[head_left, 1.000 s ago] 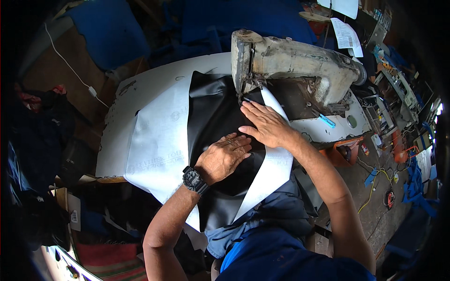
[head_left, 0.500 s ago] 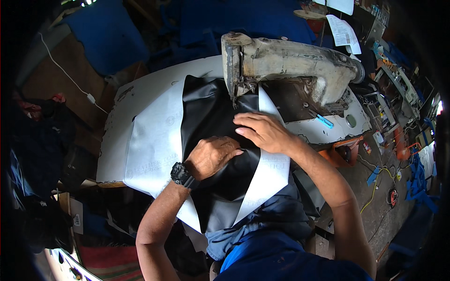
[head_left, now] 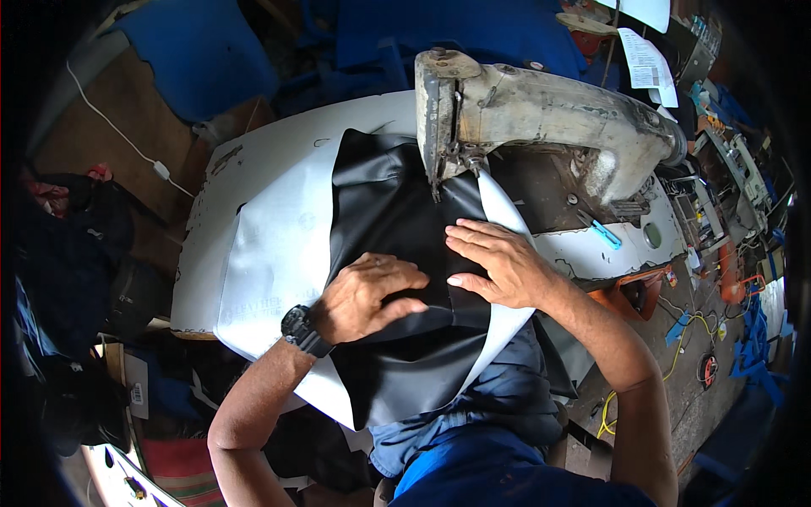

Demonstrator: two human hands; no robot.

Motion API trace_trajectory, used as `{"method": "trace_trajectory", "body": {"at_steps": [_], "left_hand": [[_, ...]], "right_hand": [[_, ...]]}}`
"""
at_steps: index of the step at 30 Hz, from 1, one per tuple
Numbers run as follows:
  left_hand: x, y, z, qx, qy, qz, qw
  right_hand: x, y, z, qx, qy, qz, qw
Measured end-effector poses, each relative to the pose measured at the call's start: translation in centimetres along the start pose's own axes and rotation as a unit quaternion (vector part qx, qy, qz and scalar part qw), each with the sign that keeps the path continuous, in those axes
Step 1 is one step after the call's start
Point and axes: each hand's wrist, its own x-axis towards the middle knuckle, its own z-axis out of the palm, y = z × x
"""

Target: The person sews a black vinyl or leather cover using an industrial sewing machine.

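Note:
Black leather-like sheet material point(head_left: 384, 198) with a white backing lies under the head of a worn sewing machine point(head_left: 541, 101) and hangs over the table's near edge onto my lap. A seam runs down its right part from the needle area. My left hand point(head_left: 363, 296), with a black watch at the wrist, rests on the sheet left of the seam, fingers extended and thumb apart. Flat on the material by the seam, just below the needle, lies my right hand point(head_left: 498, 262), its fingers stretched out. The white backing point(head_left: 279, 253) shows along both sides.
The white table point(head_left: 198, 287) has chipped edges. Blue thread snips point(head_left: 600, 232) lie right of the material, below the machine arm. An orange container point(head_left: 629, 296) sits under the table's right edge. A yellow cord point(head_left: 676, 359) and blue scraps lie on the floor at right.
My left hand has moved left and its fingers have opened from a pinch. My right hand has shifted slightly right and down. The black sheet now lies flatter and more spread out.

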Motion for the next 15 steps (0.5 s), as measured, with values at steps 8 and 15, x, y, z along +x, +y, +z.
{"method": "trace_trajectory", "body": {"at_steps": [8, 15], "left_hand": [[2.4, 0.0, 2.1, 0.100, -0.010, -0.008, 0.995], [1.7, -1.8, 0.8, 0.078, -0.081, 0.021, 0.993]], "right_hand": [[0.1, -0.2, -0.3, -0.001, -0.010, -0.003, 1.000], [-0.1, 0.2, 0.0, -0.015, -0.010, -0.009, 1.000]]}}
